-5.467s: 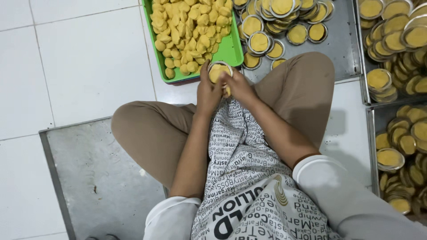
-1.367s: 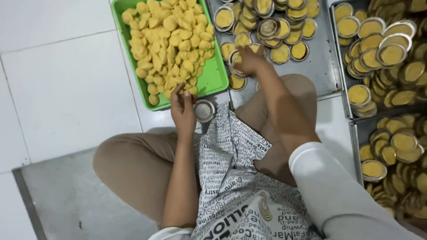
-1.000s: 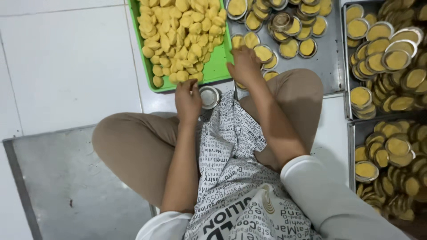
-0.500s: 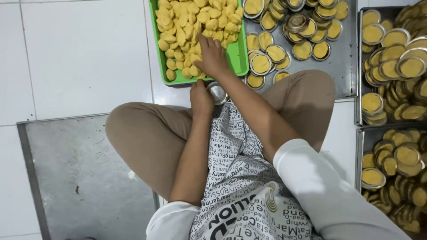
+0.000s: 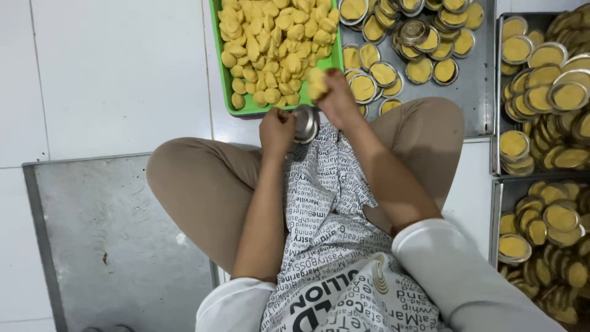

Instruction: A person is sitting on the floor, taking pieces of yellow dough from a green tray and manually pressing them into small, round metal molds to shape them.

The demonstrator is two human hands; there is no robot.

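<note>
Right hand [image 5: 337, 98] lifted from green tray [image 5: 216, 74], fingers pinching dough piece [image 5: 316, 83]; left hand [image 5: 276, 130] grips empty tin [image 5: 305, 123]. I judge: next press dough into tin.

Left hand [image 5: 278, 130] – fingers curled closed, forearm extended forward over the lap. Right hand [image 5: 335, 98] – raised slightly further forward, fingers pinched together, elbow bent.

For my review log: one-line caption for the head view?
Left hand holds empty metal tin; right hand lifts dough piece from green tray.
</note>
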